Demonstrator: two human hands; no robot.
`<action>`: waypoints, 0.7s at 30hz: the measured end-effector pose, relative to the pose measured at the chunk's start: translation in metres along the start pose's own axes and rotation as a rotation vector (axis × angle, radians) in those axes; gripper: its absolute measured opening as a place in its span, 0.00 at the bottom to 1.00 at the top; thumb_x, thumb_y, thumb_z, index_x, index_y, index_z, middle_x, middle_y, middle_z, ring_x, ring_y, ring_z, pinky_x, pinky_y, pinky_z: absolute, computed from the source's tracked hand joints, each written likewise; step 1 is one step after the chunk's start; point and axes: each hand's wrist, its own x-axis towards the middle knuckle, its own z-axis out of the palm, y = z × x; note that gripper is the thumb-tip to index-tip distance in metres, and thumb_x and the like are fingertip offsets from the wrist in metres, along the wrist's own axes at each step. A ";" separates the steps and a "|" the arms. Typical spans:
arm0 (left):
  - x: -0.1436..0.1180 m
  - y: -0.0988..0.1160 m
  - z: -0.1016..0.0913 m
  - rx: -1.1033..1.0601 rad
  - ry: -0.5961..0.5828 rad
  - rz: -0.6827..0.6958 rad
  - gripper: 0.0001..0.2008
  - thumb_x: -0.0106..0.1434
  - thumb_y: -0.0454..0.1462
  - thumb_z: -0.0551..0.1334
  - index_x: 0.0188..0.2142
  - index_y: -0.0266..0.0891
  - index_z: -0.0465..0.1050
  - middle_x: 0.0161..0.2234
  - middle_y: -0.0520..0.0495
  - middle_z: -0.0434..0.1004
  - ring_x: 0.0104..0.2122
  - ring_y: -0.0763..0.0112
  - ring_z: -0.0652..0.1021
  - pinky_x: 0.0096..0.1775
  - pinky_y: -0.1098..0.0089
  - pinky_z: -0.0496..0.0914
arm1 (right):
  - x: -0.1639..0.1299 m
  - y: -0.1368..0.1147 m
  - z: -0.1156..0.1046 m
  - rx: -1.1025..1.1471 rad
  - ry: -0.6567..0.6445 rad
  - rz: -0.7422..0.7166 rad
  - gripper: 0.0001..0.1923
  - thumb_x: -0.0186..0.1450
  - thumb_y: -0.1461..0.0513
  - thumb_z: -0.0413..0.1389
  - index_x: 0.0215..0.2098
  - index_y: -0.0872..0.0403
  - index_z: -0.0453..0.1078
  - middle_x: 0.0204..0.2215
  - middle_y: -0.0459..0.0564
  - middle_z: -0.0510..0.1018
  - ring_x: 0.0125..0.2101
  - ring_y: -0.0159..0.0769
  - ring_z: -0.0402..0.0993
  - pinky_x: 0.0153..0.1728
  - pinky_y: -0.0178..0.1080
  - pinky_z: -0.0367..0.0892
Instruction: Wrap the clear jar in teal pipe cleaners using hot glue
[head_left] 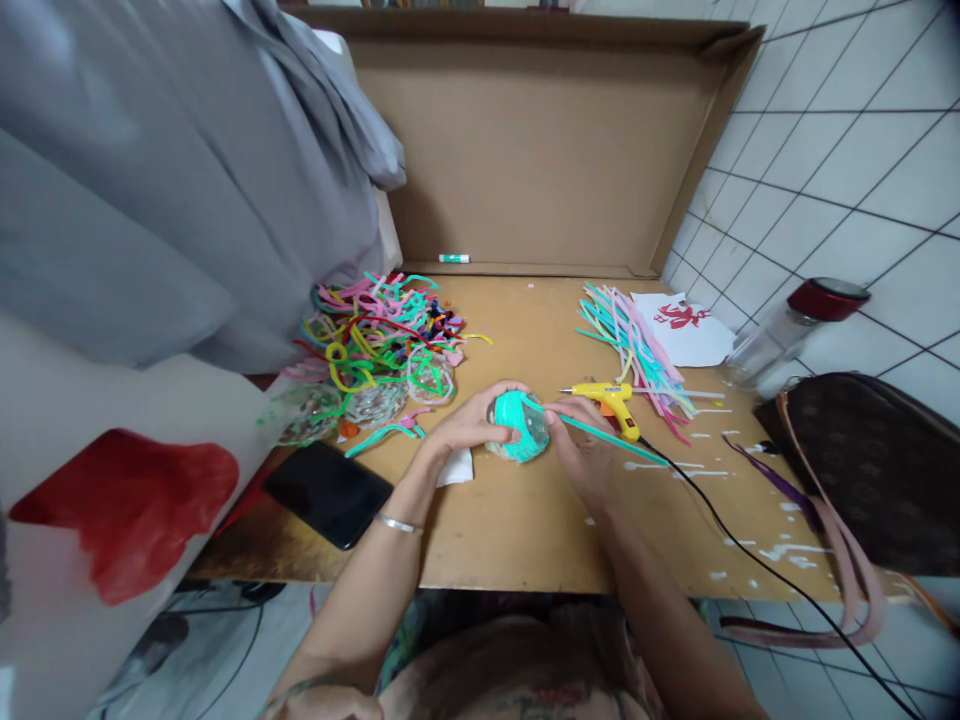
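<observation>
My left hand (484,415) grips a small clear rounded object (523,428), partly wrapped in bands of teal fuzzy stem; it looks like the end of a plastic bottle, but I cannot be sure. Pinched in my right hand (581,440) is a teal pipe cleaner (619,442). One end of it meets the wrapped object, and the other trails off to the right over the table. Just beyond my right hand lies a yellow hot glue gun (611,397), its nozzle toward the left. A bit of white paper (456,468) shows beside my left wrist.
A tangled heap of coloured pipe cleaners (375,335) covers the back left. Straight pipe cleaners (630,340) lie at the back right by a paper with a red drawing (686,325). A black phone (328,493), glass bottle (780,335), brown bag (877,470) and black cord (720,515) are around.
</observation>
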 end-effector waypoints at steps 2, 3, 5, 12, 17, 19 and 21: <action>0.000 0.000 0.000 0.001 -0.007 0.000 0.35 0.45 0.41 0.68 0.54 0.37 0.65 0.49 0.44 0.72 0.46 0.60 0.72 0.50 0.63 0.67 | -0.002 0.004 0.000 0.016 0.008 0.007 0.06 0.66 0.61 0.55 0.33 0.50 0.75 0.30 0.47 0.78 0.34 0.36 0.75 0.39 0.42 0.71; 0.000 0.000 -0.001 0.002 -0.011 0.004 0.35 0.45 0.41 0.68 0.54 0.37 0.65 0.50 0.44 0.72 0.47 0.60 0.72 0.51 0.63 0.67 | -0.002 0.006 0.000 0.023 0.012 0.006 0.06 0.66 0.61 0.55 0.33 0.50 0.75 0.30 0.47 0.78 0.34 0.36 0.75 0.39 0.42 0.71; 0.000 -0.001 -0.001 0.002 -0.013 0.014 0.35 0.46 0.41 0.69 0.54 0.37 0.65 0.50 0.44 0.72 0.48 0.59 0.72 0.51 0.63 0.67 | -0.003 0.008 -0.001 0.029 0.017 0.002 0.06 0.65 0.62 0.56 0.33 0.50 0.75 0.30 0.46 0.78 0.35 0.36 0.75 0.40 0.42 0.71; 0.000 0.000 -0.001 -0.007 -0.014 -0.012 0.36 0.45 0.41 0.69 0.54 0.38 0.65 0.49 0.44 0.73 0.46 0.60 0.72 0.50 0.64 0.68 | -0.005 0.006 -0.003 -0.031 -0.018 -0.028 0.07 0.65 0.62 0.54 0.32 0.51 0.74 0.29 0.47 0.77 0.32 0.35 0.74 0.36 0.42 0.71; -0.001 0.002 -0.001 -0.008 -0.028 0.004 0.36 0.46 0.41 0.68 0.55 0.38 0.65 0.51 0.43 0.72 0.46 0.60 0.73 0.49 0.64 0.68 | -0.010 0.008 -0.004 -0.100 -0.053 -0.077 0.07 0.66 0.62 0.53 0.32 0.51 0.73 0.28 0.47 0.77 0.33 0.36 0.74 0.36 0.41 0.70; -0.001 0.003 -0.001 -0.011 -0.029 0.008 0.36 0.46 0.40 0.68 0.56 0.37 0.65 0.51 0.43 0.72 0.47 0.60 0.73 0.49 0.64 0.69 | -0.011 0.008 -0.003 -0.129 -0.061 -0.114 0.07 0.66 0.63 0.53 0.32 0.51 0.72 0.29 0.47 0.77 0.33 0.36 0.73 0.36 0.41 0.70; -0.001 0.003 0.000 -0.010 -0.024 0.008 0.36 0.46 0.40 0.68 0.56 0.36 0.64 0.50 0.43 0.73 0.46 0.60 0.73 0.49 0.64 0.69 | -0.012 0.006 -0.003 -0.170 -0.069 -0.147 0.06 0.66 0.64 0.53 0.32 0.51 0.72 0.28 0.47 0.77 0.33 0.35 0.73 0.36 0.41 0.69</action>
